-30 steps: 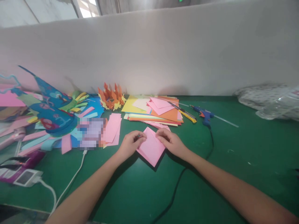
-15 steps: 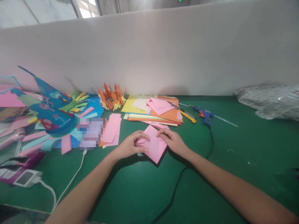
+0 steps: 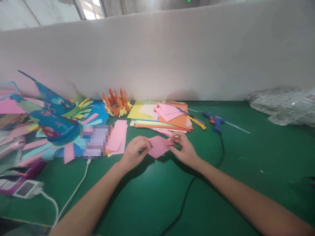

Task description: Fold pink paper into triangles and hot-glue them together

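A folded pink paper square (image 3: 158,146) is held between both hands just above the green table (image 3: 258,164). My left hand (image 3: 135,152) pinches its left corner with fingers closed. My right hand (image 3: 183,149) pinches its right corner, thumb and fingers pressed together. Both forearms reach in from the bottom edge. The lower tip of the paper hangs between the two hands.
A stack of coloured paper sheets (image 3: 163,118) lies just behind the hands, with a yellow utility knife (image 3: 195,120) and a blue glue gun (image 3: 214,121) whose black cord runs toward me. Pink strips (image 3: 118,136) and blue paper crafts (image 3: 54,118) fill the left; a plastic bag (image 3: 283,105) sits right.
The pink paper has been folded up smaller and lifted slightly; both hands moved up and closer together at its corners.
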Motion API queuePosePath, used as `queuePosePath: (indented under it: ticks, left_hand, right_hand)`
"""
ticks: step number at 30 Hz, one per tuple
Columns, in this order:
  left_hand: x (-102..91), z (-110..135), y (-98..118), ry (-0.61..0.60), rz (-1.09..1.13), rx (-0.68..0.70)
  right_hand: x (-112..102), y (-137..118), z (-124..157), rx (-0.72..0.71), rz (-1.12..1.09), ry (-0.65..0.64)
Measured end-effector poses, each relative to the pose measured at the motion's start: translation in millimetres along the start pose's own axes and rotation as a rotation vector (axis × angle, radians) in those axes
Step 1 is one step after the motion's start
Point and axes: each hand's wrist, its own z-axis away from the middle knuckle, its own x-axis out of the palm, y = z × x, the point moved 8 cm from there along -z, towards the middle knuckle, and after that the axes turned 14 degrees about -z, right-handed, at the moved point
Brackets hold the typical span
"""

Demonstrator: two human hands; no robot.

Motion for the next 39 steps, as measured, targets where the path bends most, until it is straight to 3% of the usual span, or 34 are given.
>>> queuePosePath:
  ticks: [4, 7, 11, 15, 19, 22, 25, 31, 35, 39]
  left_hand:
    - [-3.4, 6, 18, 0.020, -0.259, 0.268]
    - [1.6, 9, 25, -0.077, -0.265, 0.401]
    - [22.0, 9, 22, -0.318, -0.254, 0.379]
    - [39.2, 11, 20, -0.404, -0.313, 0.330]
    - [37.6, 11, 20, -0.481, -0.182, 0.244]
    - [28.5, 14, 29, -0.592, -0.067, 0.272]
    - [21.7, 15, 32, -0.629, -0.071, 0.282]
    - [30.9, 10, 22, -0.507, -0.116, 0.191]
    - [24.3, 4, 18, -0.360, -0.126, 0.109]
    - [19.5, 6, 27, -0.433, -0.137, 0.139]
  right_hand:
    - [10, -20, 3, -0.218, 0.193, -0.177]
    - [24, -25, 7, -0.321, 0.295, -0.396]
    - [36, -20, 11, -0.314, 0.409, -0.585]
    - [42, -14, 14, -0.297, 0.423, -0.666]
    - [42, -12, 15, -0.276, 0.387, -0.668]
    - [43, -10, 16, -0.260, 0.388, -0.686]
    - [45, -9, 17, -0.266, 0.406, -0.690]
    - [42, -10, 14, -0.246, 0.377, -0.620]
    - [31, -6, 8, -0.148, 0.304, -0.474]
    - [24, -2, 4, -0.112, 0.307, -0.371]
